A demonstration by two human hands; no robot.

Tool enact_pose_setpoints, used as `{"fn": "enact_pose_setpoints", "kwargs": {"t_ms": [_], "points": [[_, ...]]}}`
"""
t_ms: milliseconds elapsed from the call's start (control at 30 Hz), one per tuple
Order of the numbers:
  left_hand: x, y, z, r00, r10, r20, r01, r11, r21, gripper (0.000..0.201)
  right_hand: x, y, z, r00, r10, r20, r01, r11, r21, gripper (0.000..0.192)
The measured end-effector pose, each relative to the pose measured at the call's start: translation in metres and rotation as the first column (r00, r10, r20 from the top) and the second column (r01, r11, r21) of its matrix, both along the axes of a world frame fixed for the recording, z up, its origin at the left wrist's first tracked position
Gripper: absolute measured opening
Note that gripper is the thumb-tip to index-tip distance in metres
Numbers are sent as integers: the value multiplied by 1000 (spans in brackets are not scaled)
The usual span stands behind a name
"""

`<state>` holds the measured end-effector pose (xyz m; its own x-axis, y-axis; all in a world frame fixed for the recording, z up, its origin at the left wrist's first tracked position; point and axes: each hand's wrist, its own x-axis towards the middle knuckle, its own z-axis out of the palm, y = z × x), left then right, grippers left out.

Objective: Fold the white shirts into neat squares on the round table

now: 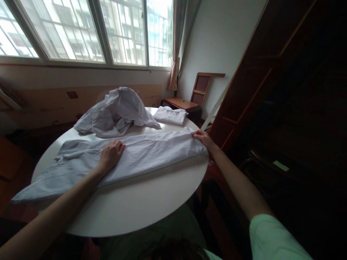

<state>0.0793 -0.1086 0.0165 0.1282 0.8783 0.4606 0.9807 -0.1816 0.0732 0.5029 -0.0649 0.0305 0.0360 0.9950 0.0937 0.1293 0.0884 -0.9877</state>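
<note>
A long pale grey garment [151,153] lies folded lengthwise across the round white table [141,206]. My left hand [110,154] rests flat on its middle, fingers together, pressing the cloth down. My right hand [202,139] pinches the garment's right end at the table's right edge. The garment's left end hangs over the table's left side.
A crumpled pile of pale clothes [116,112] sits at the table's far side, with a small folded piece [170,115] to its right. A wooden chair [189,97] stands in the corner under the window. A dark wooden cabinet [271,90] rises at the right.
</note>
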Motion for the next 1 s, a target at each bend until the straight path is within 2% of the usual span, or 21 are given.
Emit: {"fn": "enact_pose_setpoints", "kwargs": {"t_ms": [100, 200, 267, 367, 500, 600, 733, 900, 1000], "points": [[0, 0, 0, 1000, -1, -13, 1, 1000, -14, 27, 0, 4, 2, 998, -17, -64, 9, 993, -120, 22], [0, -1, 1, 1000, 4, -23, -5, 1000, -22, 27, 1, 7, 0, 999, -48, 11, 49, 982, -184, 17], [1, -1, 1, 1000, 8, -25, -9, 1000, -22, 28, 3, 7, -2, 989, -101, 109, 117, 980, -159, 18], [1, -1, 1, 1000, 6, -18, -6, 1000, -20, 28, 7, 2, -5, 948, -176, 265, 193, 980, -40, 25], [1, -1, 1, 1000, 4, -10, -4, 1000, -13, 27, 12, -6, -5, 874, -177, 453, 173, 984, 52, 23], [1, -1, 1, 1000, 1, -1, -1, 1000, -2, 25, 13, -11, -5, 830, -176, 530, 156, 984, 83, 20], [1, -1, 0, 1000, 7, 1, -7, 1000, -3, 24, 19, -22, -3, 826, -200, 527, 187, 979, 78, 29], [1, -1, 1, 999, 25, -30, -26, 999, -38, 26, 37, -53, -2, 842, -101, 531, 119, 993, 0, 43], [2, -1, 2, 999, 22, -42, -24, 999, -45, 27, 46, -71, -2, 882, -34, 469, 58, 998, -37, 45]]}}
